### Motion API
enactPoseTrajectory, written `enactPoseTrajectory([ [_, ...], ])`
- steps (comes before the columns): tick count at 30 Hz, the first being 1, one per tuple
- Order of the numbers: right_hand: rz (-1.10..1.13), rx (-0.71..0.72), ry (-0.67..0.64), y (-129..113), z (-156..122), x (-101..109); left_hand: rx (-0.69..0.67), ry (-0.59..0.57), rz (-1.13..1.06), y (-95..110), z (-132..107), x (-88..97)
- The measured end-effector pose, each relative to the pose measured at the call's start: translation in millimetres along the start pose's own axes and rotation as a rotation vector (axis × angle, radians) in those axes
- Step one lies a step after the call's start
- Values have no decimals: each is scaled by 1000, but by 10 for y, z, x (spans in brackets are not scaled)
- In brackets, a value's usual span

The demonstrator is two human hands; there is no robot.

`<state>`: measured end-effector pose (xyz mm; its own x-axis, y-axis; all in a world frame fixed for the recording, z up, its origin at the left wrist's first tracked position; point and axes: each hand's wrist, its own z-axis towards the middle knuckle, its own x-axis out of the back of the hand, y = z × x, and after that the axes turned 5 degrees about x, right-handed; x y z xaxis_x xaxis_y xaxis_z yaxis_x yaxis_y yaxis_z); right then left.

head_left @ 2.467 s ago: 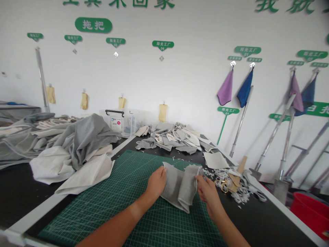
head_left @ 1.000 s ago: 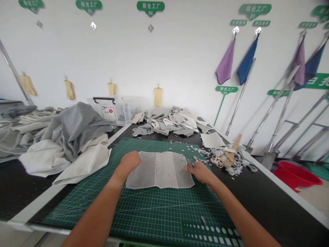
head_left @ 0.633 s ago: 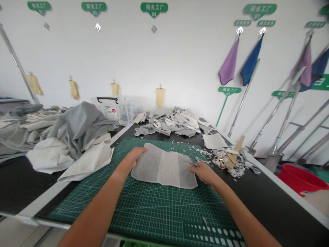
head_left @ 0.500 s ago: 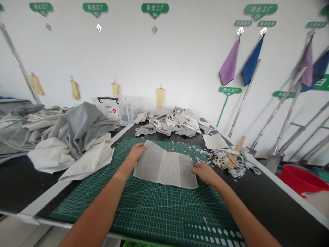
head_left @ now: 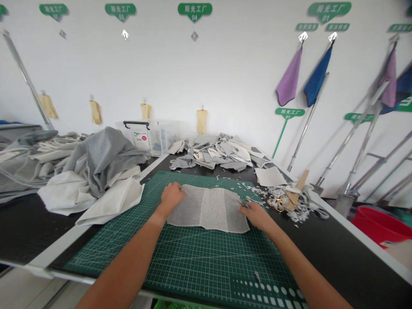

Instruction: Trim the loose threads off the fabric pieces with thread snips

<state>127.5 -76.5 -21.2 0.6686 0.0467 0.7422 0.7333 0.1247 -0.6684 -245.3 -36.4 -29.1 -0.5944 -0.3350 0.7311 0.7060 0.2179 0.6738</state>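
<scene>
A grey cloth panel (head_left: pixel 186 208) with a paler band (head_left: pixel 214 209) down its middle lies over the green cutting mat (head_left: pixel 193 262). My left hand (head_left: pixel 173 195) is closed on the panel's upper left edge, knuckles up. At the opposite edge my right hand (head_left: pixel 254 214) is closed around small scissors (head_left: pixel 243 204), whose blades and blue handle show only in part. Its fingers touch the panel's right side, though I cannot tell if they pinch it. Small fabric scraps (head_left: pixel 254 189) lie just beyond that hand.
Grey and white cloths (head_left: pixel 103 159) are heaped on the left, beside a clear plastic box (head_left: pixel 141 134). Cut pieces (head_left: pixel 219 152) are piled at the back. Right of the mat sit trimmings (head_left: pixel 292 204) with a tan strip; a red bucket (head_left: pixel 376 223) stands past the table edge.
My left hand has come down a little and turned knuckles up, and the panel's raised upper left corner has lowered, so it lies flatter. My right hand has hardly moved.
</scene>
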Motion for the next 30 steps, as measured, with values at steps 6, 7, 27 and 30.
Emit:
enactPoseTrajectory([
  [6,90,-49,81,1,-4,-6,-63,-169,-166,44,37,10],
  [7,79,-39,92,-10,-14,4,-71,-195,-214,68,23,11],
  [27,209,454,168,-599,-396,-98,-809,-351,-161,738,-889,-226],
  [30,164,467,121,-583,-396,-142,-851,-374,-149,773,-962,-251],
])
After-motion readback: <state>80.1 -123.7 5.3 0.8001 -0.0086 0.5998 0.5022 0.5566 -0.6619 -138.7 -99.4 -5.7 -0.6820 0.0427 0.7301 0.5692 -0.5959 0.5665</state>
